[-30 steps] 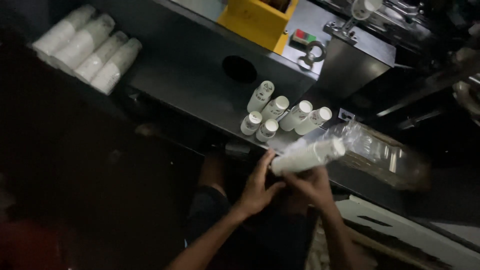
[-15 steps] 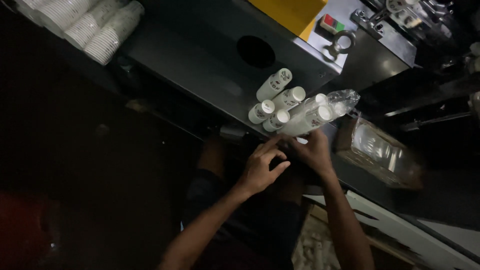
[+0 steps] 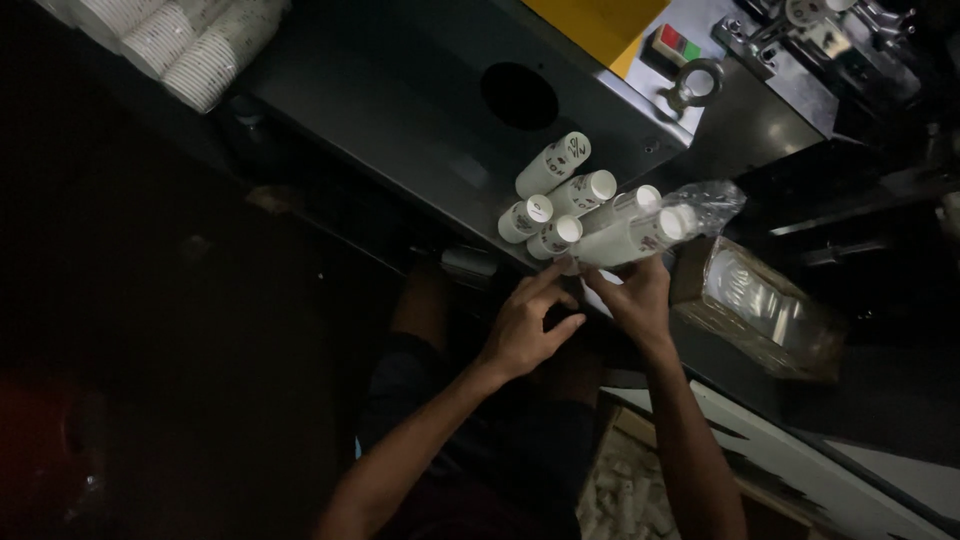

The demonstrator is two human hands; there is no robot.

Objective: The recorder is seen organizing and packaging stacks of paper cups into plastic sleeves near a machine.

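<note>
both forearms reach up, close together. the left hand [image 3: 525, 325] has fingers spread loose. the right hand [image 3: 632, 298] is cupped, fingers curled.

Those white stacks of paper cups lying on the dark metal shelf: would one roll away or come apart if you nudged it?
The cup stacks lie on their sides, so a nudged one would probably roll, though neighbours hem it in. They look thin and light. The right hand grips one from beneath, perhaps because nested cups can slide apart; the left hand hovers close.
</note>
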